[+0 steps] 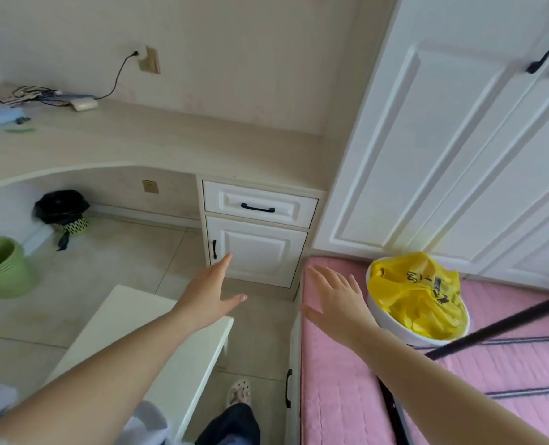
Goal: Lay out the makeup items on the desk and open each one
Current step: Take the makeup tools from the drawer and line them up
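My left hand (207,295) reaches forward with straight fingers and holds nothing, hovering above the corner of a white stool (144,345). My right hand (337,300) is also stretched out flat and empty, over the edge of the pink bed (347,396). To the right of that hand sits a white basin (392,322) with a yellow plastic bag (417,293) in it. The beige desk (157,139) runs along the wall ahead. No makeup items show on it.
A drawer (260,203) and a cupboard door (257,252) stand under the desk's right end. Cables and a charger (83,104) lie at the desk's back left. A green bucket (0,268) and a black-lined bin (64,210) stand on the floor. White wardrobe doors (459,123) rise on the right.
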`<state>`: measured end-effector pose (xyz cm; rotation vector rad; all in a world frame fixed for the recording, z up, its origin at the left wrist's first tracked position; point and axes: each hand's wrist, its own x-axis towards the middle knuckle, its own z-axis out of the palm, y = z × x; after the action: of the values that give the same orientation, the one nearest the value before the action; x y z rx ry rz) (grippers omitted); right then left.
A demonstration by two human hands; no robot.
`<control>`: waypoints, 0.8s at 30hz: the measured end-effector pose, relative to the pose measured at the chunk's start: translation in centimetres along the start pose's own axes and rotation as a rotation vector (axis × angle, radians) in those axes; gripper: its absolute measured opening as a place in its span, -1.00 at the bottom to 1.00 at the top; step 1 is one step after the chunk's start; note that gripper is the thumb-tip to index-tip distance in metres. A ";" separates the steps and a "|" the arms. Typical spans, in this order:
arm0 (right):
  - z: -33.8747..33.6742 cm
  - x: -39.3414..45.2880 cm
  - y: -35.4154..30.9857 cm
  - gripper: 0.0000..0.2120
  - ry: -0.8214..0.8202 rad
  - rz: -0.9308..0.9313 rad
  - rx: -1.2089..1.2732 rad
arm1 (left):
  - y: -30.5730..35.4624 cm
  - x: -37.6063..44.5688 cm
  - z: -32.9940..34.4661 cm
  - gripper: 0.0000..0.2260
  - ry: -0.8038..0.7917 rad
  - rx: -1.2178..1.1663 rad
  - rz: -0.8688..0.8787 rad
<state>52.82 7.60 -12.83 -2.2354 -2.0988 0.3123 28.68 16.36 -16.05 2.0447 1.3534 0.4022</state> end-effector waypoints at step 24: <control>3.3 38.7 6.5 -0.28 -0.370 -0.189 0.056 | -6.3 34.6 -1.7 -0.36 -0.051 0.090 -0.132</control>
<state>60.63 45.24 -21.32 -2.0530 -2.4164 0.8151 37.85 49.78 -22.23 2.0098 1.4892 0.2332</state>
